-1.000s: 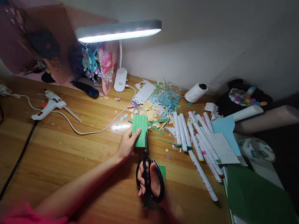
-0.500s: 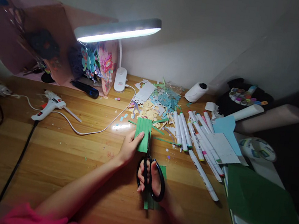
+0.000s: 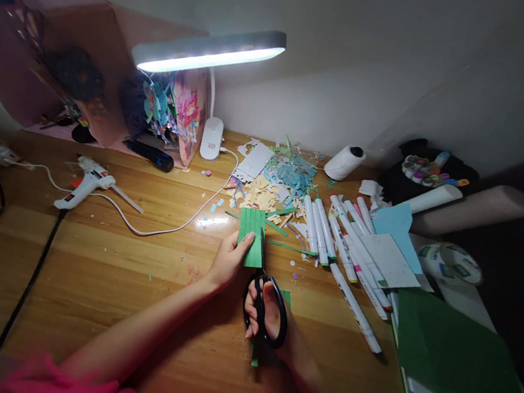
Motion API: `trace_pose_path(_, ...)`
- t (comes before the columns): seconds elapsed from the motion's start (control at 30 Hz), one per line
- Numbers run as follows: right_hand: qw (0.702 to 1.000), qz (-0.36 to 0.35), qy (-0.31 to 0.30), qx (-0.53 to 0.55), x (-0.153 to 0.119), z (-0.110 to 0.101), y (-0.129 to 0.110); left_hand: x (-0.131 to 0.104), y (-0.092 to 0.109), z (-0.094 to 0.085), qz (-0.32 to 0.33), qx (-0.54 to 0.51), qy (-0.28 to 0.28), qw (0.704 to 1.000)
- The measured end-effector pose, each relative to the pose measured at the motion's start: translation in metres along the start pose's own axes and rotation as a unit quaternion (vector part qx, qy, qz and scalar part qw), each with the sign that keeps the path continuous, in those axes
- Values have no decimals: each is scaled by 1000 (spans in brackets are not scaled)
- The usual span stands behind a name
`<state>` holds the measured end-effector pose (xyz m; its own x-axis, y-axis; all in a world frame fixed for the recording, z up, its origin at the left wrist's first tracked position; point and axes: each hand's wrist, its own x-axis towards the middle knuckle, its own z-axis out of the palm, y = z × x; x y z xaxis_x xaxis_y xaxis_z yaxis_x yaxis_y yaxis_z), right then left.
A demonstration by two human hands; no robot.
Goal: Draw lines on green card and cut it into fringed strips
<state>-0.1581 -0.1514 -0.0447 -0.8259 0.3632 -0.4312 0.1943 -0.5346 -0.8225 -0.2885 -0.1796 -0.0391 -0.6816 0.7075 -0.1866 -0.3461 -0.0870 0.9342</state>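
Observation:
A green paper piece (image 3: 252, 221) with lengthwise lines is pinched in my left hand (image 3: 229, 260), thumb on its face. My right hand (image 3: 269, 309) is closed round the black handles of a pair of scissors (image 3: 280, 330). The blades point away from me and lie along the paper's right edge. Beneath my right hand is another green paper piece (image 3: 286, 298), mostly hidden by the hand and scissors. Thin green strips (image 3: 291, 247) lie on the table just beyond the held paper.
Colored paper scraps (image 3: 290, 168) are heaped behind my hands. Several white markers (image 3: 347, 249) lie to the right, near a green pad (image 3: 460, 351). On the left rest a glue gun (image 3: 89, 184) and its cord. A lit lamp (image 3: 214, 51) hangs over the back.
The scissor handles have drawn closer together, and my right hand has shifted slightly right. My left hand and the green paper have barely moved.

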Motion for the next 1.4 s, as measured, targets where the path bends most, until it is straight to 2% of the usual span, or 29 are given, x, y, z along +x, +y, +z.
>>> trace_pose_path(0.17,1000,-8,-11,25,3,-3,5,1,2,-1,-21,14,-31,999)
trace_pose_path(0.4,999,-4,30,12,1,-3,9,-1,-3,-1,-27,21,-57,998)
trace_pose_path(0.57,999,-25,38,-9,0,-4,10,-3,-4,0,-30,20,-66,997)
trace_pose_path(0.73,999,-10,47,24,4,-7,11,-6,-6,0,-57,24,-94,994)
trace_pose_path(0.93,999,3,47,26,8,-4,6,-5,-8,-2,-51,22,-81,995)
trace_pose_path(1.07,999,-9,48,21,10,-5,6,-7,-9,0,-69,24,-95,993)
trace_pose_path(1.4,996,-8,70,-46,12,-10,-1,-11,-7,6,-90,14,-95,991)
